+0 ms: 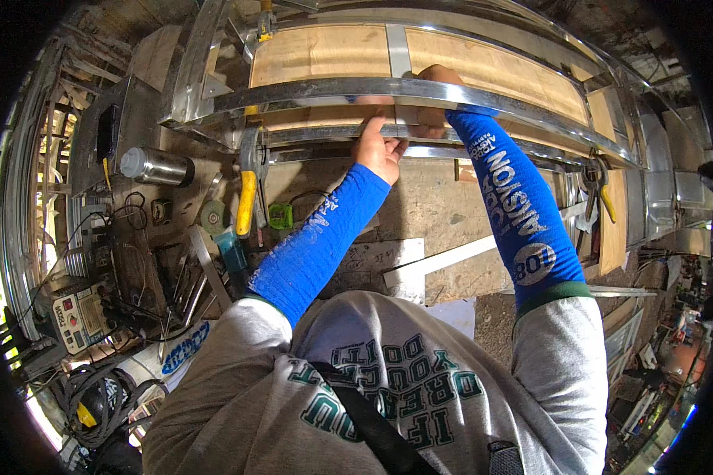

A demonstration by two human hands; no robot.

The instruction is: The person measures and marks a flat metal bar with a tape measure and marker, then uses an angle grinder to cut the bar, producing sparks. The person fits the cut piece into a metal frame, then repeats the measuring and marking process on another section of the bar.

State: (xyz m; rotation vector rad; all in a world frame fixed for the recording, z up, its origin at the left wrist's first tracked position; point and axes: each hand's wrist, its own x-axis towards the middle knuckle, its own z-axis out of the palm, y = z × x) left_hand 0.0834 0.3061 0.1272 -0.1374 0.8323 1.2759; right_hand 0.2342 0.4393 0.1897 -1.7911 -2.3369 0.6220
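A shiny metal tube frame (309, 96) lies across the far side of the workbench, with light wood panels (321, 54) inside it. A flat metal crosspiece (398, 51) runs over the panels near the middle. My left hand (379, 154) is at the frame's near lower rail, thumb up and fingers curled; whatever is between them does not show clearly. Over the front rail reaches my right hand (441, 75), close to the crosspiece's right side. Its fingers are hidden, so its grip cannot be judged. Both forearms wear blue sleeves.
Yellow-handled clamps (246, 194) and locking pliers (596, 186) hang at the frame's left and right. A steel bottle (157, 167), a green tape measure (280, 214) and an angle grinder (222, 229) lie left. A white metal strip (444, 260) crosses the bench. Coiled cables (95, 404) sit lower left.
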